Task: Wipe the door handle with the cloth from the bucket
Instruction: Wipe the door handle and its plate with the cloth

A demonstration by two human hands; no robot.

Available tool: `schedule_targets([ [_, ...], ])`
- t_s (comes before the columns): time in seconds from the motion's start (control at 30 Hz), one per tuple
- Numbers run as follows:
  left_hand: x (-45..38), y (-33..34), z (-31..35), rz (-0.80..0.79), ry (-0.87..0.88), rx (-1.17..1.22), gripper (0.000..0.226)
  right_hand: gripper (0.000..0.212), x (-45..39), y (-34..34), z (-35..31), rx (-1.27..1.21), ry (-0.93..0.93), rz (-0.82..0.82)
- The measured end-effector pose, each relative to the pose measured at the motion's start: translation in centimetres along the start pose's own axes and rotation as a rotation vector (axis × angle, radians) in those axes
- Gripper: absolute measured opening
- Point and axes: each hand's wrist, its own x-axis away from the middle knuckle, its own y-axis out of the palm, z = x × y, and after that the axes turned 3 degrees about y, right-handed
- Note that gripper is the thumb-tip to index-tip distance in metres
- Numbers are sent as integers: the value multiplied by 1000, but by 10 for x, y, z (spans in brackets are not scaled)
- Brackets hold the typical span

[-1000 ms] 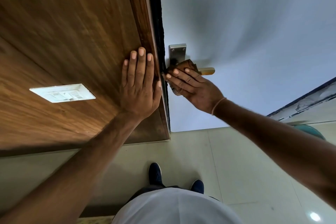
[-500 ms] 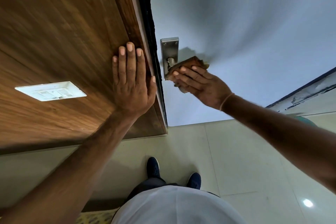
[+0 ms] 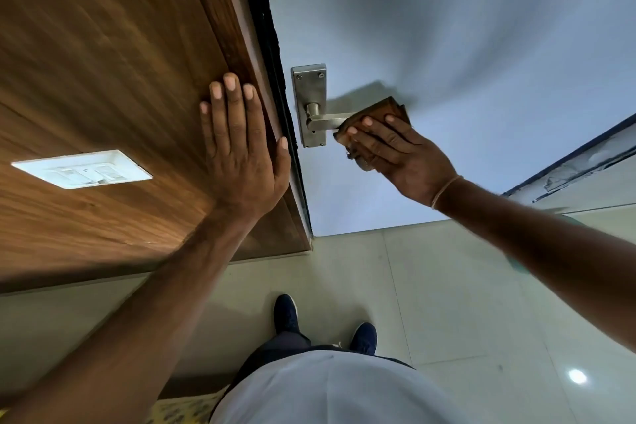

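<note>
Right hand (image 3: 406, 155) fingers (image 3: 370, 134) curled, pressing soft brown cloth (image 3: 385, 110) round stiff metal lever handle (image 3: 330, 120)—likely slick, grip w/ cloth near outer end; left hand (image 3: 241, 148) flat, open, holding nothing, on wood panel (image 3: 103, 62).

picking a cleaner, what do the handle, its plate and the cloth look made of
Handle and back plate: likely brushed steel, a dull grey satin sheen, screw heads showing. Cloth, in the right hand: brown folded fabric, layered edges; fibre unclear.

White switch plate (image 3: 82, 169) on wood-grain panel (image 3: 103, 79); pale tiled floor (image 3: 447, 303); dark blue shoes (image 3: 285, 313); possibly a patterned mat (image 3: 186, 411).
</note>
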Motion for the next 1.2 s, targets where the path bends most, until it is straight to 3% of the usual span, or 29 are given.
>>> schedule_targets([
  [0.17,-1,-3,1,-6,-10,38,82,46,-35,5,-38,-26,-2,3],
  [0.4,0,-8,1,-15,-4,63,81,45,11,-6,12,-7,9,-7],
  [0.57,-1,-4,5,0,-22,89,84,48,-31,-3,-35,-30,28,-9],
  [0.83,0,-4,5,3,-27,91,83,48,16,-12,6,-131,88,-60],
  [1.03,0,-3,5,-10,-21,94,85,59,-58,-30,-39,-238,410,2],
  [1.2,1,-5,4,-8,-14,98,81,69,-79,-39,-61,-313,473,-82],
])
